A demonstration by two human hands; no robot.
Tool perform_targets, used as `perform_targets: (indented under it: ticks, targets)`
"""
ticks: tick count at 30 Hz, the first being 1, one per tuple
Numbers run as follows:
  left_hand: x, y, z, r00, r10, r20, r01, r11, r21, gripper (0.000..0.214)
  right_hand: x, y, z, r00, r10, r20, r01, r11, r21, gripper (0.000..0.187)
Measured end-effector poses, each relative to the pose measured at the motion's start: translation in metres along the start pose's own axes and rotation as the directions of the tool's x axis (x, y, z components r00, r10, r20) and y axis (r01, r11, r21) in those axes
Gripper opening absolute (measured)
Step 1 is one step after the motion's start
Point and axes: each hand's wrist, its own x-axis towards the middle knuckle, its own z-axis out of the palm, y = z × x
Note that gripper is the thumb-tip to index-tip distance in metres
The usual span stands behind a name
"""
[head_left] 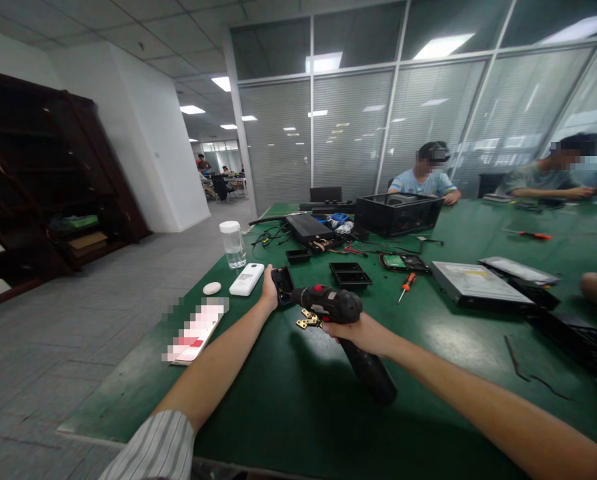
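Note:
My left hand [269, 289] is closed on a small black plastic box [283, 288] with an open, hollow side, tilted up off the green table. My right hand [361, 335] grips a black cordless drill [333, 304] with red buttons. The drill's nose points left at the box; whether its bit touches the box I cannot make out. Several small brass-coloured metal pieces [305, 321] show just below the drill's nose, near my right fingers. Beyond the drill is a black two-compartment tray [350, 275], and a smaller black tray [298, 256] sits farther back.
Left of my hands are a white device [247, 279], a lidded clear jar [233, 244] and a leaflet [198, 333]. An orange screwdriver [407, 287], a metal drive unit [481, 285] and a black case [398, 213] occupy the right and back. Two people sit across the table.

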Motion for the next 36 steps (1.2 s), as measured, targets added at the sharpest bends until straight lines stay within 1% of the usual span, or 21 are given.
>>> perform_targets:
  ticks: [4, 10, 13, 17, 20, 22, 25, 28, 33, 36]
  targets:
    - [0.002, -0.001, 0.0, 1.0, 0.004, -0.008, -0.004, 1.0, 0.01, 0.039, 0.0, -0.001, 0.0, 0.999, -0.033, 0.0, 0.033, 0.999, 0.019, 0.03]
    - [0.0, -0.001, 0.002, 1.0, -0.017, 0.003, 0.017, 1.0, -0.012, 0.039, -0.001, -0.001, -0.001, 1.0, 0.024, 0.017, -0.024, 0.999, 0.022, 0.023]
    - [-0.005, 0.002, 0.005, 0.999, -0.037, -0.003, 0.037, 0.999, -0.015, 0.038, -0.002, -0.004, 0.0, 1.0, 0.024, -0.005, -0.024, 1.0, 0.01, 0.026]
    - [-0.011, 0.005, 0.008, 0.995, -0.068, 0.068, 0.066, 0.997, 0.029, 0.047, -0.003, -0.005, 0.003, 0.999, 0.01, -0.033, -0.01, 1.0, -0.013, 0.034]
    - [-0.011, 0.005, 0.007, 0.994, -0.046, 0.095, 0.041, 0.998, 0.054, 0.047, -0.002, -0.003, 0.003, 0.998, -0.02, -0.056, 0.019, 1.0, -0.007, 0.039]
    - [-0.011, 0.004, 0.005, 0.995, -0.025, 0.101, 0.018, 0.997, 0.07, 0.045, -0.002, -0.002, 0.003, 0.999, -0.008, -0.049, 0.008, 1.0, -0.007, 0.036]
    - [-0.011, 0.003, 0.005, 0.997, -0.008, 0.079, 0.003, 0.998, 0.065, 0.042, -0.002, -0.003, 0.003, 0.999, 0.003, -0.033, -0.003, 1.0, -0.004, 0.027]
    - [-0.012, 0.003, 0.005, 0.998, -0.033, 0.055, 0.031, 0.999, 0.04, 0.04, -0.002, -0.004, 0.004, 0.999, 0.002, -0.034, -0.002, 1.0, 0.014, 0.023]
    - [-0.013, 0.002, 0.004, 1.0, -0.025, 0.018, 0.024, 0.999, 0.021, 0.037, -0.002, 0.005, 0.003, 0.999, 0.02, -0.028, -0.018, 0.998, 0.057, 0.031]
    - [-0.011, 0.001, 0.003, 1.0, -0.031, 0.003, 0.031, 0.999, 0.01, 0.038, -0.001, 0.009, 0.001, 1.0, 0.027, -0.016, -0.026, 0.998, 0.054, 0.031]
